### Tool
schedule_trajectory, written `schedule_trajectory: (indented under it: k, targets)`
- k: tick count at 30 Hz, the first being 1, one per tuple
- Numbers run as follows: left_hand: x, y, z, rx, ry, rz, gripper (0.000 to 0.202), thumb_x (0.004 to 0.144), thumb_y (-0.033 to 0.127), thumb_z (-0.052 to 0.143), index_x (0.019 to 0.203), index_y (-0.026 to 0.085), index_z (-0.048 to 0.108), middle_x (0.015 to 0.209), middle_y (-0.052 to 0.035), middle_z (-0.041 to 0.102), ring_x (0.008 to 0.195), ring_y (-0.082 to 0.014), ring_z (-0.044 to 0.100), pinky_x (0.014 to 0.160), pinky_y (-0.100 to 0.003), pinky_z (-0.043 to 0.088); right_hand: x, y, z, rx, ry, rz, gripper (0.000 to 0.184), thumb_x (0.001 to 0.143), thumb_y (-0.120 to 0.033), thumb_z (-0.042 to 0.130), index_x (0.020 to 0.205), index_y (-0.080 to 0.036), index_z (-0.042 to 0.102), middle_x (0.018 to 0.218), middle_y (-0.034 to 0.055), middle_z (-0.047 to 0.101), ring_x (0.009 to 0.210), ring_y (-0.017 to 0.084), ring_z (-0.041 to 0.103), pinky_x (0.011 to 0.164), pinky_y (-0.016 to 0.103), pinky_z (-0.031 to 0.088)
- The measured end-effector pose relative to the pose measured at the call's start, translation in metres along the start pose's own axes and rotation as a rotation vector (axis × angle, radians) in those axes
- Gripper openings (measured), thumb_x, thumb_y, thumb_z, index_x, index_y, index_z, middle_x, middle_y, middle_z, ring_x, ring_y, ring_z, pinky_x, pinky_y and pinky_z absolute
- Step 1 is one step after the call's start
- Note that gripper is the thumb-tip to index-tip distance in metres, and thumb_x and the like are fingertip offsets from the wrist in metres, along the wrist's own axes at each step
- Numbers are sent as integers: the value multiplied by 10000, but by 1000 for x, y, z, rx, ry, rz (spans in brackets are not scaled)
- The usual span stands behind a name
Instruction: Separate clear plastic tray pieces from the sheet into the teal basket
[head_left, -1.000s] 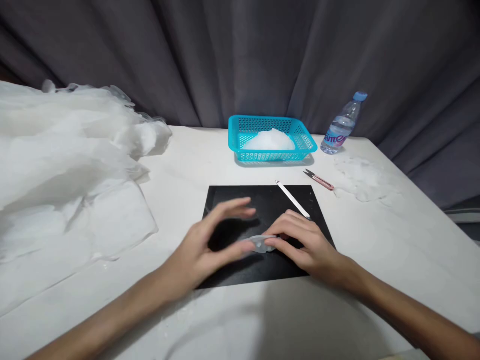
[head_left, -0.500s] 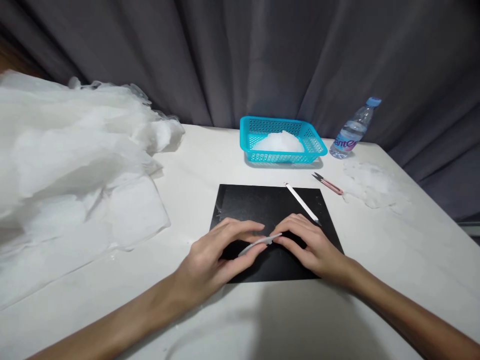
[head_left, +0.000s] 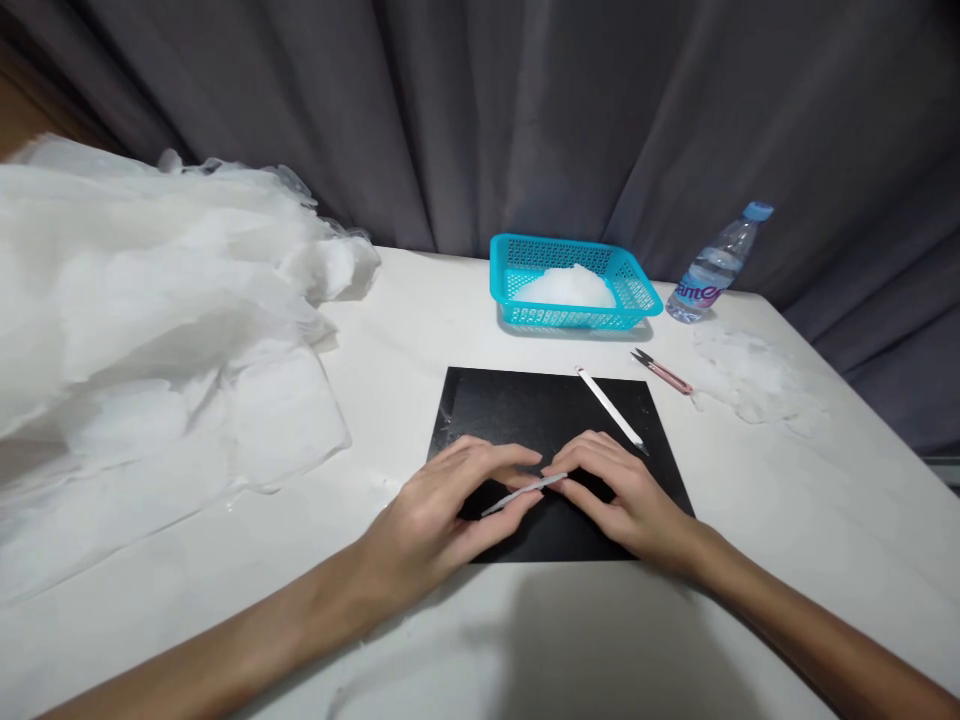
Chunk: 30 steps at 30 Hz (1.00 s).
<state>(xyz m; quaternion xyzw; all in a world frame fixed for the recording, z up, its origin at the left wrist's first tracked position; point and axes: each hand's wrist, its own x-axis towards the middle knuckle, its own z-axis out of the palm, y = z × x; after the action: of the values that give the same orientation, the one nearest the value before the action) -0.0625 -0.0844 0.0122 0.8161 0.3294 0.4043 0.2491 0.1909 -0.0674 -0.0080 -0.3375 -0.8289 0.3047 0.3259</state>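
Observation:
Over a black mat (head_left: 510,400), a small thin piece of white fabric (head_left: 517,493) is held between my two hands, seen nearly edge-on. My left hand (head_left: 450,500) has it between thumb and fingers, with the index finger raised a little above it. At the piece's right end, my right hand (head_left: 611,490) pinches it with thumb and fingertips. A slim white tool with a dark pointed tip (head_left: 611,408) lies on the mat behind my right hand; its exact kind is unclear.
A blue plastic basket (head_left: 577,318) with white material stands at the back. Right of it are a water bottle (head_left: 705,285), pink-handled thread snips (head_left: 664,373) and thin white scraps (head_left: 757,380). Heaped sheer white fabric (head_left: 165,300) covers the table's left side. A grey curtain (head_left: 450,120) hangs behind.
The white piece now looks flatter and straighter between my fingers, with the small bump near its middle gone from sight. The whole view has shifted slightly; both hands keep their grip.

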Motion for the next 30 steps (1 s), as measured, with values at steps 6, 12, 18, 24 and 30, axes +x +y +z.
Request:
schedule_trajectory:
  k: [6, 12, 18, 24, 30]
  targets:
    - [2, -3, -5, 59, -68, -114, 457, 980, 150, 702, 1385, 307, 560, 1031, 21, 733, 948, -144, 719, 897, -264, 532, 2, -8, -5, 22, 155, -57, 86, 1018, -135, 634, 1039, -214, 659, 968, 55, 706, 911, 198, 646, 831, 375, 512]
    - [1, -5, -1, 39, -113, -191, 392, 995, 183, 689, 1334, 349, 584, 1102, 48, 732, 978, -129, 707, 897, -243, 523, 0, -15, -5, 25, 181, -86, 106, 998, -156, 684, 1081, -217, 658, 1003, 44, 705, 938, 189, 631, 849, 353, 513]
    - [0, -11, -3, 25, -117, -201, 430, 1018, 199, 669, 1400, 367, 567, 1123, 25, 720, 1000, -144, 700, 911, -267, 525, 0, -1, -9, -33, 67, -82, 54, 1033, -178, 656, 1079, -200, 674, 971, 37, 737, 876, 180, 648, 801, 350, 497]
    - [-2, -20, -2, 72, -97, -169, 415, 1012, 208, 679, 1386, 357, 576, 1068, 20, 723, 1029, -162, 689, 931, -287, 525, -1, -4, -10, -79, 162, -158, 142, 1007, -106, 673, 1122, -188, 688, 993, 53, 761, 898, 184, 670, 806, 346, 524]
    - [5, -20, -1, -21, -73, -273, 254, 1052, 285, 627, 1304, 311, 620, 1154, -1, 751, 1009, -173, 723, 934, -302, 565, -2, -5, -4, -75, 233, -81, 254, 969, -186, 751, 1210, -209, 674, 1018, 53, 747, 908, 194, 671, 804, 337, 547]
